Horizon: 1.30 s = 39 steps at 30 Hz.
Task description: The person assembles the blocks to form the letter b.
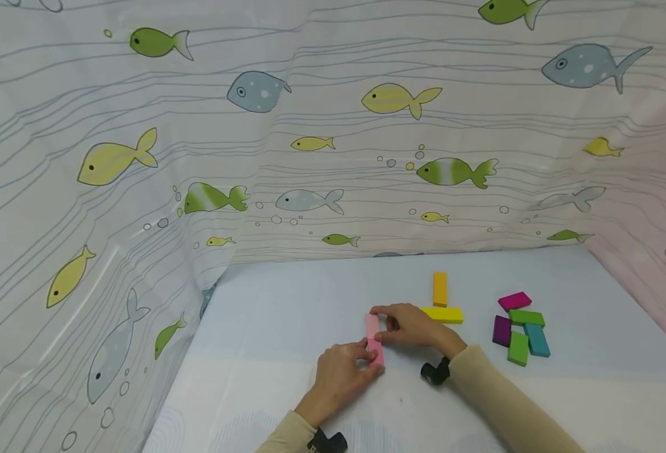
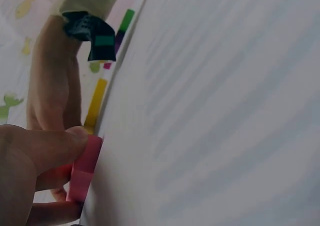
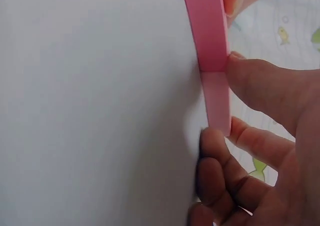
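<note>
Two pink blocks lie end to end in a line on the white table. The far one is the light pink block [image 1: 372, 326], and the near one is the darker pink block [image 3: 205, 30]. My left hand [image 1: 335, 374] pinches the darker block, its thumb at the near end and fingertips along the side. The right hand [image 1: 412, 327] holds the light block, index finger at its far end and thumb beside the seam where the blocks meet. In the right wrist view the block ends meet along a thin line.
Right of the hands lie a yellow block [image 1: 449, 316] and, behind it, an orange block [image 1: 440, 289]. Farther right is a loose group with a magenta block [image 1: 515, 301], a purple block [image 1: 502, 330], a teal block [image 1: 537, 340] and green blocks [image 1: 518, 348]. A fish-patterned curtain [image 1: 378, 176] stands behind the table.
</note>
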Available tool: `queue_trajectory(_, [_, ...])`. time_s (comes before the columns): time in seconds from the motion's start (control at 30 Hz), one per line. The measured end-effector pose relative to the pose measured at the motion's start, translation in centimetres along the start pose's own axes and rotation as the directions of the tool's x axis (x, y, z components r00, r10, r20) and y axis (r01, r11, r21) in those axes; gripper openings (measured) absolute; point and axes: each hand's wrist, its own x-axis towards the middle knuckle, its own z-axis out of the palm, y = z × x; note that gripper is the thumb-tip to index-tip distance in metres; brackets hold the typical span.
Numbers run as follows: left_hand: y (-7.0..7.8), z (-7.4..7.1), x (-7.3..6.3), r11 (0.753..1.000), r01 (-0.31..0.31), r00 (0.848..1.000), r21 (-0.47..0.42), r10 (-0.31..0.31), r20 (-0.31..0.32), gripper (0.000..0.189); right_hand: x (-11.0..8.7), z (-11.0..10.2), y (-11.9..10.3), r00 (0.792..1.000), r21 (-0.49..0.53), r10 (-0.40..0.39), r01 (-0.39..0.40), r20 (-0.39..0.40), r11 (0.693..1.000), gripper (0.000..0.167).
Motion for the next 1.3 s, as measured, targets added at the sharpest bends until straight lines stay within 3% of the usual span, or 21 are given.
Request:
queue_trajectory(0.2, [0.2, -0.3, 0.0, 1.0, 0.012, 0.999, 0.006, -0.012, 0.033, 0.025, -0.7, 0.9, 0.2, 0.998, 0.018, -0.011, 0.012, -0.054, 1.0, 0.057])
queue_trajectory(0.47, [-0.3, -0.2, 0.2, 0.999, -0.016, 1.0, 0.029, 0.016, -0.012, 0.019, -0.7, 0.8, 0.0, 0.998, 0.023, -0.006, 0.008, -0.065, 1.0, 0.054])
queue_trajectory(0.63, [-1.1, -0.1, 0.0, 0.995, -0.085, 0.995, 0.06, 0.087, -0.048, 0.044, -0.9, 1.2, 0.1, 0.999, 0.027, 0.013, -0.012, -0.051, 1.0, 0.054])
queue_trajectory(0.8, [-1.7, 0.0, 0.2, 0.988, -0.147, 0.989, 0.042, 0.145, 0.033, 0.062, -0.9, 1.2, 0.4, 0.998, 0.025, 0.006, -0.004, -0.066, 1.0, 0.056])
queue_trajectory(1.1, [-2.1, 0.4, 0.1, 0.995, -0.1, 0.99, 0.023, 0.097, 0.103, 0.068, -0.9, 1.3, 0.4, 0.998, 0.035, 0.022, -0.02, -0.062, 0.999, 0.057])
queue_trajectory(1.3, [-2.5, 0.7, 0.1, 0.999, -0.044, 0.993, -0.006, 0.045, 0.112, 0.058, -1.0, 1.3, 0.5, 0.998, 0.023, 0.029, -0.027, -0.057, 0.999, 0.057])
